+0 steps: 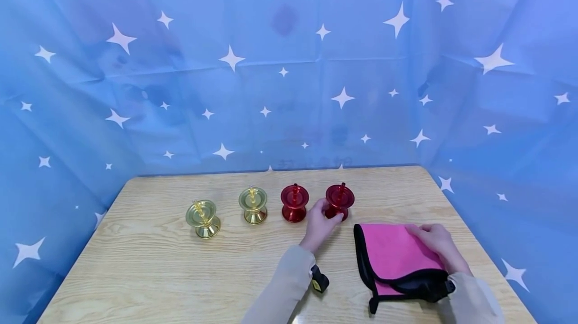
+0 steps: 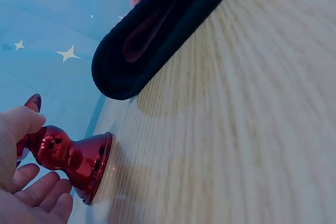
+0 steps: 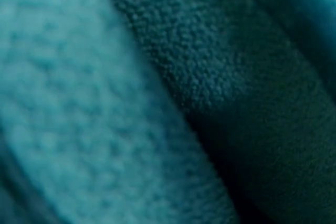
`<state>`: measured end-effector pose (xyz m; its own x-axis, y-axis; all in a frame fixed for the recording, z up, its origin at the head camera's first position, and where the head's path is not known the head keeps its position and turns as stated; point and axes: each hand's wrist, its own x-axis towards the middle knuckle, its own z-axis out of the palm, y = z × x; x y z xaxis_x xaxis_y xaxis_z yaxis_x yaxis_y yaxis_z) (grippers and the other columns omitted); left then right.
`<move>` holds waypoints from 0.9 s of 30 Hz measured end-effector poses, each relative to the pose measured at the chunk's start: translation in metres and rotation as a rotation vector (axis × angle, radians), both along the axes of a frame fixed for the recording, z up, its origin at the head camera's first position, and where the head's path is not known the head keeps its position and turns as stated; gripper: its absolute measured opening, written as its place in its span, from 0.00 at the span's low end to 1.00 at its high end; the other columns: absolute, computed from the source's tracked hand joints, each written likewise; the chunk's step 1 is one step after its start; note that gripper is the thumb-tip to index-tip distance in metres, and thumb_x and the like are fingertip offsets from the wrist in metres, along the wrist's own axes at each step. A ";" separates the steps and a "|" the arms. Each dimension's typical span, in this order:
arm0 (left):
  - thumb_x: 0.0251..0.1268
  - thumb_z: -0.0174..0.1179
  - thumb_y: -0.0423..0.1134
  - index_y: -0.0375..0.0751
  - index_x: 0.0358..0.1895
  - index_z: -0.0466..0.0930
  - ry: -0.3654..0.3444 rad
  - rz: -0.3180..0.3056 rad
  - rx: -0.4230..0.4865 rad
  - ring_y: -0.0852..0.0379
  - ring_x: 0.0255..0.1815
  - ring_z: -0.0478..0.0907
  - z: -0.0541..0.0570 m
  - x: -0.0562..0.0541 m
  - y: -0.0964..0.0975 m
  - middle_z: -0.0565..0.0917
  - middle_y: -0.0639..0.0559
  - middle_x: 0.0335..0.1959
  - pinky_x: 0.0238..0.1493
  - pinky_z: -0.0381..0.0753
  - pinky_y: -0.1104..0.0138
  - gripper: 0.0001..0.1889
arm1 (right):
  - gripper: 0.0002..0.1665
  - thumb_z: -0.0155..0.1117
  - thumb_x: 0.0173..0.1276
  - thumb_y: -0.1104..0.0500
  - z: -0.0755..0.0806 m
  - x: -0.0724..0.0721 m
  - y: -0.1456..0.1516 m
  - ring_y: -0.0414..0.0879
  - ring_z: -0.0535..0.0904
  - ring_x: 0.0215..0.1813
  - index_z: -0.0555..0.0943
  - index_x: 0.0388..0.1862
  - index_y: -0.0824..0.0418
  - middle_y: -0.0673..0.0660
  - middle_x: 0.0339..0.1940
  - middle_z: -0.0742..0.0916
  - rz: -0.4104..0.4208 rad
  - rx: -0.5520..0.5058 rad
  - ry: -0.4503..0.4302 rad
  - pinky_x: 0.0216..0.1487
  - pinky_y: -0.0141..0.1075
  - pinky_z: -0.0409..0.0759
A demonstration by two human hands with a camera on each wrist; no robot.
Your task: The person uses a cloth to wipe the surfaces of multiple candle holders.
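Observation:
The rightmost shiny red candle holder (image 1: 340, 197), with a dish top and a short central post, stands upright on the table. My left hand (image 1: 321, 223) grips it from the front left. In the left wrist view, the thumb lies near the dish of the red candle holder (image 2: 86, 163), while the other fingers curl below; its base is at the tabletop. Over on the right, my right hand (image 1: 435, 244) holds the far right part of a folded pink cloth (image 1: 397, 251) with black edging. Dark-looking fabric (image 3: 210, 77) fills the right wrist view, hiding the fingers there.
A second red candle holder (image 1: 294, 202) stands left of my left hand. Two gold candle holders, one nearer the middle (image 1: 254, 205) and one farther left (image 1: 203, 217), continue the row. The wooden table (image 1: 149, 264) ends at a blue starry curtain (image 1: 280, 88).

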<state>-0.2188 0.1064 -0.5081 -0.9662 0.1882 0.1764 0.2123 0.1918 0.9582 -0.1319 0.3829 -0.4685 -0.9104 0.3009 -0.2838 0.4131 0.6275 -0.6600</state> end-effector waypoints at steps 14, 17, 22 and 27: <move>0.51 0.68 0.33 0.39 0.47 0.78 0.024 0.042 -0.036 0.56 0.45 0.78 -0.002 -0.008 0.008 0.83 0.51 0.42 0.47 0.77 0.66 0.18 | 0.32 0.53 0.68 0.45 0.001 0.000 -0.001 0.43 0.72 0.30 0.79 0.41 0.76 0.56 0.29 0.83 0.019 -0.002 0.030 0.30 0.34 0.70; 0.50 0.69 0.32 0.39 0.47 0.79 0.025 0.054 -0.050 0.56 0.46 0.78 -0.003 -0.010 0.009 0.83 0.51 0.42 0.47 0.77 0.66 0.18 | 0.30 0.54 0.68 0.45 0.000 -0.001 -0.001 0.43 0.71 0.29 0.80 0.39 0.75 0.55 0.28 0.82 0.020 0.002 0.036 0.29 0.34 0.69; 0.49 0.70 0.33 0.38 0.46 0.80 0.030 0.085 -0.107 0.56 0.46 0.77 -0.005 -0.013 0.012 0.83 0.51 0.42 0.48 0.77 0.66 0.19 | 0.28 0.54 0.68 0.46 -0.002 0.000 0.000 0.43 0.71 0.28 0.81 0.36 0.73 0.51 0.25 0.81 0.014 -0.013 0.034 0.28 0.34 0.69; 0.46 0.72 0.35 0.36 0.44 0.80 0.053 0.139 -0.193 0.52 0.47 0.73 -0.007 -0.014 0.015 0.82 0.48 0.41 0.49 0.74 0.62 0.19 | 0.28 0.55 0.68 0.46 -0.004 0.000 0.001 0.43 0.71 0.28 0.81 0.36 0.73 0.50 0.24 0.80 0.009 -0.030 0.032 0.28 0.34 0.69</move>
